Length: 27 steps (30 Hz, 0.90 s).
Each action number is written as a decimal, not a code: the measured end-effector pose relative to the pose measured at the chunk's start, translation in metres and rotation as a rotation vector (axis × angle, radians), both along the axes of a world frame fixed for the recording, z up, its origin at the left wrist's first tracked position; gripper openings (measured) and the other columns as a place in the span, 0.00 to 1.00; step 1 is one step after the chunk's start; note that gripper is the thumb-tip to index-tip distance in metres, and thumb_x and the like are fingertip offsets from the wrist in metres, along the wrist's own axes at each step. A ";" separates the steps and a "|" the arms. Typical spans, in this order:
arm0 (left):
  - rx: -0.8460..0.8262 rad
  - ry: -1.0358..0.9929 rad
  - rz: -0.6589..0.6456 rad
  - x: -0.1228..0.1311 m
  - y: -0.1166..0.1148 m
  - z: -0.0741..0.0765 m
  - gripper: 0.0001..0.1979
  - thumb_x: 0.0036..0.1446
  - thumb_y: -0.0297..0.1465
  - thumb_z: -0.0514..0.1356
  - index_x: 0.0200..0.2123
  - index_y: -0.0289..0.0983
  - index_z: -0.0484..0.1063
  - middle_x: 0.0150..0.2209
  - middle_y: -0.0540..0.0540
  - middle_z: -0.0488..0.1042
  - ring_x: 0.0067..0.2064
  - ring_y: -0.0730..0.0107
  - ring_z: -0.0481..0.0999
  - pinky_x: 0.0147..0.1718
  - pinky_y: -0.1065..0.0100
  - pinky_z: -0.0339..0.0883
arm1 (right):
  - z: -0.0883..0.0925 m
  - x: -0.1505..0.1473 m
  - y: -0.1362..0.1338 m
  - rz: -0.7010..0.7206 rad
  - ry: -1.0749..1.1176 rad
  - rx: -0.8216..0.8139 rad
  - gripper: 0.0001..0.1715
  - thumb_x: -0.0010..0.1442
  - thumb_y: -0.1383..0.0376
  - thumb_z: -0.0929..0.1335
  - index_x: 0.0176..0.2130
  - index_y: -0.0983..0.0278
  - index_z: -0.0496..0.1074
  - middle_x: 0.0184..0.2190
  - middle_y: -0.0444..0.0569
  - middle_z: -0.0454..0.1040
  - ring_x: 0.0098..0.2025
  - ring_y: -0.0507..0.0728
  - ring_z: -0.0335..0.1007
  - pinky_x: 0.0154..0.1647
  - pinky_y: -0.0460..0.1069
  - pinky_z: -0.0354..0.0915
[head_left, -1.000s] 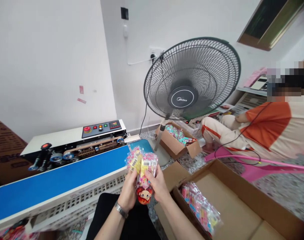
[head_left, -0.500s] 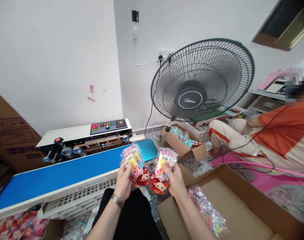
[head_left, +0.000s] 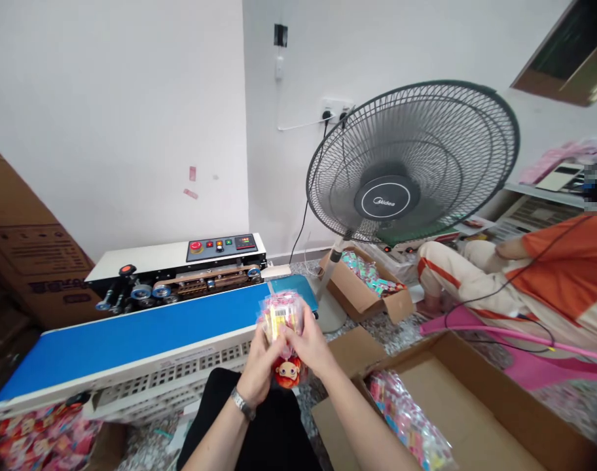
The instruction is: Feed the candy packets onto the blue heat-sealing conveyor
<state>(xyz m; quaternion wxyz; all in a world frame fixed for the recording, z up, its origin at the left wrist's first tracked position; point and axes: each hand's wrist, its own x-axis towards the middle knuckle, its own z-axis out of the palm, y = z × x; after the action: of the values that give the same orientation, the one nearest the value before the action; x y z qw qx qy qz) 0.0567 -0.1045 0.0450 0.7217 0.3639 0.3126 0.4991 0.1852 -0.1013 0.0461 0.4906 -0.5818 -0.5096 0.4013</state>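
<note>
We found the left hand [head_left: 259,371] and right hand [head_left: 314,343] pinching the packet stack [head_left: 283,316] between thumbs and fingers, apparently to keep it even; the blue belt [head_left: 156,340] lay left of the fingers.

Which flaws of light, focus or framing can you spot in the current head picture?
Head view: white glints on the clear wrap of the lower-right packets, paler sheen on the held packets; head view: inside its sharper cage, the fan blurs to grey; head view: pixel blocks mask part of the seated person; head view: soft light on the white wall.
</note>
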 end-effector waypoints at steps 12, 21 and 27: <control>0.109 0.081 -0.118 0.021 0.044 -0.027 0.36 0.42 0.26 0.66 0.54 0.37 0.55 0.50 0.40 0.69 0.50 0.58 0.70 0.49 0.58 0.64 | -0.005 0.045 0.042 0.321 0.175 -0.091 0.35 0.48 0.61 0.73 0.52 0.60 0.58 0.49 0.50 0.71 0.50 0.60 0.67 0.52 0.57 0.64; 0.399 0.866 0.042 0.046 0.109 -0.064 0.25 0.43 0.31 0.63 0.47 0.36 0.64 0.41 0.39 0.75 0.42 0.54 0.74 0.40 0.60 0.65 | -0.045 0.068 0.085 0.089 -0.248 -0.015 0.29 0.45 0.62 0.72 0.46 0.62 0.61 0.38 0.45 0.74 0.41 0.57 0.70 0.46 0.54 0.65; 0.550 1.028 0.049 0.046 0.109 -0.083 0.26 0.45 0.27 0.59 0.51 0.33 0.62 0.44 0.35 0.73 0.46 0.52 0.71 0.43 0.58 0.64 | -0.069 0.070 0.085 0.104 -0.266 0.082 0.37 0.46 0.61 0.72 0.53 0.62 0.58 0.46 0.51 0.72 0.48 0.60 0.68 0.52 0.56 0.62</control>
<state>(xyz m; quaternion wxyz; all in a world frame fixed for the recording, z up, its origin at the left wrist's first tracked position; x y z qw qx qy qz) 0.1029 0.0047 -0.0381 0.3443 0.7261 0.4899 0.3380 0.2548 -0.0162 -0.0234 0.4206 -0.5823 -0.6156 0.3242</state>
